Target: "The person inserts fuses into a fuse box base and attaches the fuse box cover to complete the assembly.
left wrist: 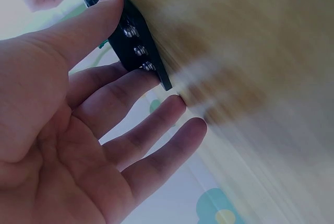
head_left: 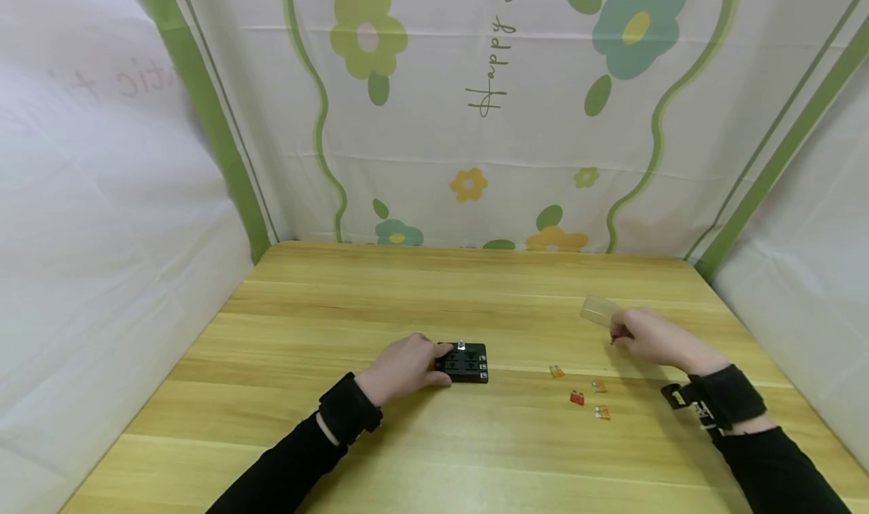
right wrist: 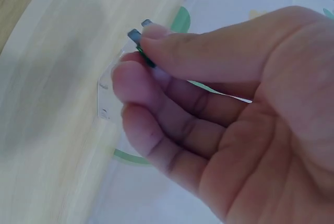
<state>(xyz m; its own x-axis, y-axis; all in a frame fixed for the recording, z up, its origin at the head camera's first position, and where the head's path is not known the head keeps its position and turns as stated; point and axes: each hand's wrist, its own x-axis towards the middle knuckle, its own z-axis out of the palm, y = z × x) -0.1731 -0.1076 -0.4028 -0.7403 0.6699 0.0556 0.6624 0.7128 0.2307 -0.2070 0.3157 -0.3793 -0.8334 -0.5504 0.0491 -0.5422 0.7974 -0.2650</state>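
Note:
My left hand (head_left: 402,369) grips the left end of a black fuse block (head_left: 468,370) lying on the table, thumb and fingers on opposite edges. In the left wrist view, metal screw terminals show along the side of the block. Over to the right, my right hand (head_left: 661,342) pinches a green blade fuse (right wrist: 145,56) between thumb and fingers, its metal prongs pointing out. Just beyond that hand is a clear plastic cover (head_left: 597,309). Several loose blade fuses lie between the hands: a red fuse (head_left: 577,398) and orange ones, such as the orange fuse (head_left: 557,371).
The wooden table (head_left: 407,295) carries all of this. A white cloth (head_left: 421,136) with printed flowers hangs behind its far edge, and white side panels stand left and right. Black straps (head_left: 726,397) with a camera are on the wrists.

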